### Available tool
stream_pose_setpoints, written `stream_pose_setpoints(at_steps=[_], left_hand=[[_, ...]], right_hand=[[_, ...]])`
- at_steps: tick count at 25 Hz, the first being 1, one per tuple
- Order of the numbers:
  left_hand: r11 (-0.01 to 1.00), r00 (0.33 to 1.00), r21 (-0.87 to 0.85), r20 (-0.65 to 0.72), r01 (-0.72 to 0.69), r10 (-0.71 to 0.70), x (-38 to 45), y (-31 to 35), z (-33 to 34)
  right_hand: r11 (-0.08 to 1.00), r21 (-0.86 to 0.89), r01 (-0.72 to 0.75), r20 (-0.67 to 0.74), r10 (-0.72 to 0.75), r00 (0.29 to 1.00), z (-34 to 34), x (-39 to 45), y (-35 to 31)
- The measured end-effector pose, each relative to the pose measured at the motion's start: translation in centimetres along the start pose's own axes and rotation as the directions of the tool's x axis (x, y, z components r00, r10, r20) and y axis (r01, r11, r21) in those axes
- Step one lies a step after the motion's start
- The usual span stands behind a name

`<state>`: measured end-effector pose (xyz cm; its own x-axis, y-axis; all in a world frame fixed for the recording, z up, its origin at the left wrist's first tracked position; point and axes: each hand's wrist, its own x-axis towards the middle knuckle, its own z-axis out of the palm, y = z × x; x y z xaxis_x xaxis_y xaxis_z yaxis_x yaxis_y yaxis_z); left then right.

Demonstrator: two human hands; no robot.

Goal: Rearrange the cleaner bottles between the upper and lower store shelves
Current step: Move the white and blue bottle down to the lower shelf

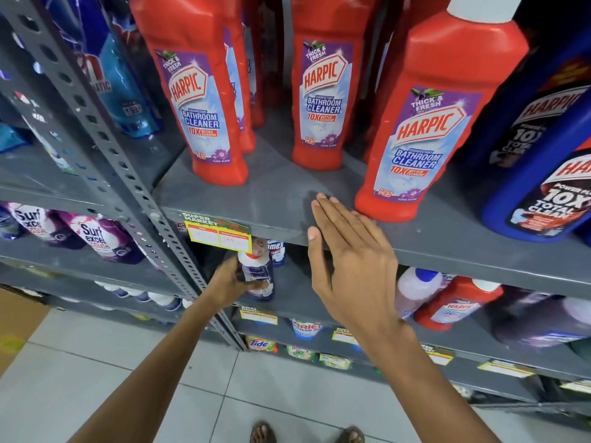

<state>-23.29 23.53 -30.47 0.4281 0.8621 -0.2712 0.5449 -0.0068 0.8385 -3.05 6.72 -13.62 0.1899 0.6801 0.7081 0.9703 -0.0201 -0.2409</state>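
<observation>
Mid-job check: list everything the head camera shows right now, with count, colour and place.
Harpic bathroom cleaner bottles: three in front, more behind, red, upper shelf.
Harpic blue bottles: at least two, dark blue, upper shelf, far right.
Upper shelf: one, grey metal, bare patch at front centre.
Price tag: one, yellow and green, on the upper shelf edge.
Small bottle: one, dark with white neck, lower shelf, gripped.
Red Harpic bottle: one, lower shelf, right, leaning.
Surf Excel pouches: at least two, purple, left bay.
Left hand: closed around the small bottle.
Right hand: open, flat, empty, at the upper shelf edge.
</observation>
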Motion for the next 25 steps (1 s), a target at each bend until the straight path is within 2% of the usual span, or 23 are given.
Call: stream_pose_setpoints(at_steps=[4,6,8,11,13,14,16,18,21,25], left_hand=[[0.999,1.000,0.039,-0.002,-0.018,0.018,-0.6,0.7,0.2],[1.000,1.000,0.014,0.003,-0.003,0.003,-1.5,0.5,0.4],[0.999,0.998,-0.036,-0.055,0.039,-0.041,-3.3,-0.9,1.0],[0.987,0.982,0.078,-0.139,0.138,-0.127,-8.7,-3.3,5.2],[0.982,0.982,0.022,-0.025,0.187,-0.186,-13.5,-1.2,10.9],[0.987,0.986,0.005,0.042,0.160,-0.160,-15.1,0.4,14.0],[0.998,0.996,-0.037,0.076,-0.046,0.049,-16.5,3.9,20.6],[0.977,0.977,-0.099,0.078,-0.189,0.197,-15.9,8.7,26.8],[0.943,0.957,-0.172,0.000,-0.286,0.291,-13.9,15.5,33.7],[0.947,0.953,-0.109,-0.059,-0.303,0.298,-10.7,19.8,39.1]], right_hand=[[0.997,0.075,0.021,0.019,-0.023,1.000,-0.4,-0.7,0.1],[0.981,0.192,0.008,-0.024,-0.004,1.000,-1.4,-3.0,0.5],[0.969,0.247,-0.033,-0.063,0.050,0.997,-2.9,-7.3,1.7],[0.948,0.202,-0.245,-0.008,0.252,0.968,-5.4,-15.9,6.1],[0.856,0.151,-0.494,0.095,0.485,0.870,-6.9,-21.2,10.5],[0.799,0.122,-0.588,0.147,0.571,0.807,-7.3,-23.4,12.8],[0.721,0.059,-0.690,0.222,0.665,0.713,-7.6,-26.7,17.6],[0.688,0.001,-0.726,0.275,0.698,0.661,-7.4,-28.8,22.7],[0.736,-0.050,-0.675,0.330,0.650,0.685,-5.5,-29.9,28.4],[0.812,-0.080,-0.577,0.432,0.550,0.714,-1.9,-31.1,32.5]])
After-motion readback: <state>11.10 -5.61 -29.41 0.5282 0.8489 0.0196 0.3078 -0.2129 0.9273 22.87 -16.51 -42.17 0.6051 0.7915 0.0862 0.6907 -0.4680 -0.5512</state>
